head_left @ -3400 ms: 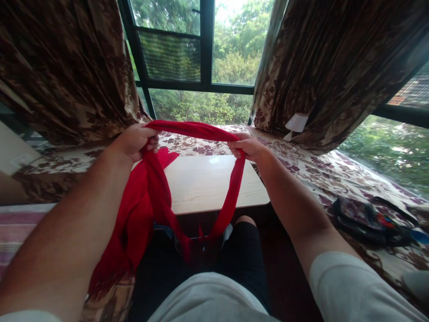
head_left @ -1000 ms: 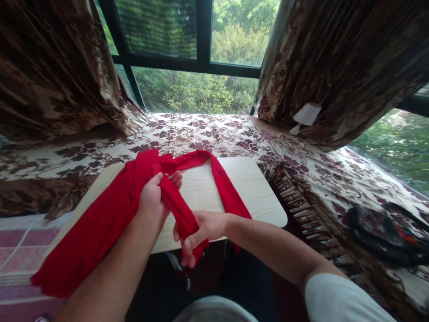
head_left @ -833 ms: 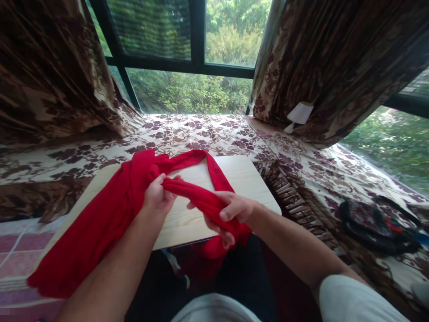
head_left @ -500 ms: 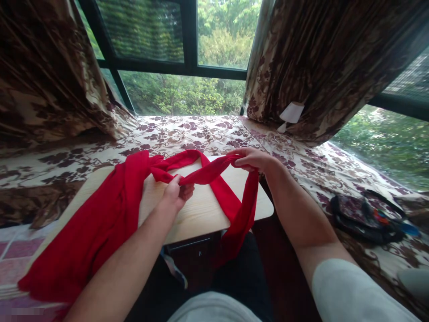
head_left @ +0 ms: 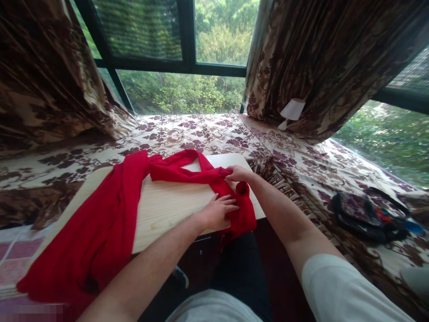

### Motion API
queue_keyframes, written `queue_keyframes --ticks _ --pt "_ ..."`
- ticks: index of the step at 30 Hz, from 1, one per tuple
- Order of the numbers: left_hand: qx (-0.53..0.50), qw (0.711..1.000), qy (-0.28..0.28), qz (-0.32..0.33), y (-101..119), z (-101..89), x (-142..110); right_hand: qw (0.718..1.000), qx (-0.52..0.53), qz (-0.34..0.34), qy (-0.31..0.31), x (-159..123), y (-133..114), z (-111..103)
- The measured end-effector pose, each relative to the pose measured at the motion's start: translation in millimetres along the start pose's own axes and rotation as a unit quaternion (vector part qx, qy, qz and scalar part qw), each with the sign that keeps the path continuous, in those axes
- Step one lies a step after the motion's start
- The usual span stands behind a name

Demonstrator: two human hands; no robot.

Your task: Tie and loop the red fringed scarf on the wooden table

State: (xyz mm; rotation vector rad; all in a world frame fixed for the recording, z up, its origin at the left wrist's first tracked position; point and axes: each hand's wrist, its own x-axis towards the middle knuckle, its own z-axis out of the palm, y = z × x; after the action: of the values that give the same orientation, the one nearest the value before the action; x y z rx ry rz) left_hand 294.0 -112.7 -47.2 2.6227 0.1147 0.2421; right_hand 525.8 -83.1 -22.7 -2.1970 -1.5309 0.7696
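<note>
One red scarf (head_left: 97, 219) lies looped across a pale wooden table (head_left: 170, 208).
The right hand (head_left: 238, 174) pinches it near the table's right side; the left hand (head_left: 217, 213), fingers spread, rests on the scarf's nearer folds.

Head-worn, looking forward and down over the hands (head_left: 217, 213) onto the surface (head_left: 174, 205) close below, facing the far window (head_left: 174, 65).
</note>
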Motion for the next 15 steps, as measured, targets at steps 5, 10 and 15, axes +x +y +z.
queue_keyframes --ticks 5,10,15 --pt "0.007 0.999 0.043 -0.018 -2 -1.1 -1 0.999 0.033 -0.014 -0.024 -1 4 0" --pt "-0.141 0.964 0.170 -0.145 -8 -12.1 -17 0.995 0.052 -0.055 -0.061 -6 5 3" --pt "-0.359 0.830 0.358 -0.233 -24 -39.3 -32 0.987 0.029 -0.122 -0.100 -14 -7 10"
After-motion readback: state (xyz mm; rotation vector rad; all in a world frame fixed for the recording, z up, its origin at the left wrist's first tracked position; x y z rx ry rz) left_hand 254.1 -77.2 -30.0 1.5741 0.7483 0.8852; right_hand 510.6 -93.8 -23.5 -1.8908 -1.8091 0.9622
